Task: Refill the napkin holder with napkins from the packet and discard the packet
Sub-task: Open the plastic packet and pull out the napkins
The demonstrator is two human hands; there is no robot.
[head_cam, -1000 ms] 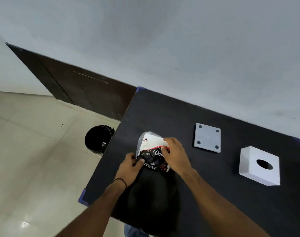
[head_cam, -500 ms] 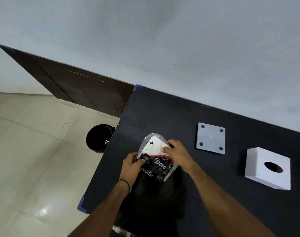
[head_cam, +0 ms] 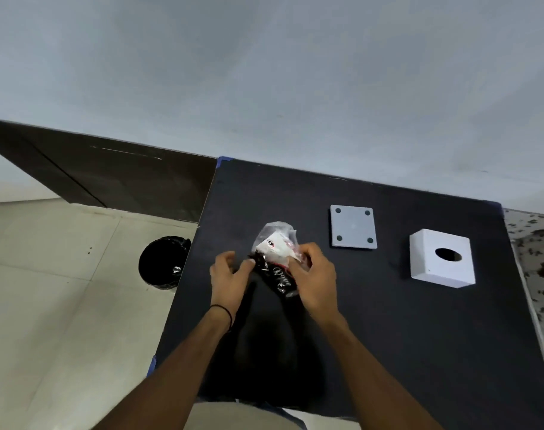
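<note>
The napkin packet [head_cam: 275, 254], clear and black plastic with white napkins showing at its top, is held upright over the black table [head_cam: 388, 321]. My left hand [head_cam: 229, 276] pinches its left side near the black printed part. My right hand [head_cam: 315, 279] grips its right side, fingers curled into the plastic. The white napkin holder box [head_cam: 441, 259] with a round hole in its top stands to the right, apart from my hands. Its flat grey base plate [head_cam: 353, 226], with a dark foot at each corner, lies between the packet and the box.
A black bin [head_cam: 162, 263] lined with a black bag stands on the tiled floor just left of the table. The table's left edge runs close to my left hand. A grey wall rises behind the table, and a speckled surface shows at the far right.
The packet has been crumpled and turned between my hands; my right hand has shifted further over its right side. The camera view has tilted, so the table appears more square-on.
</note>
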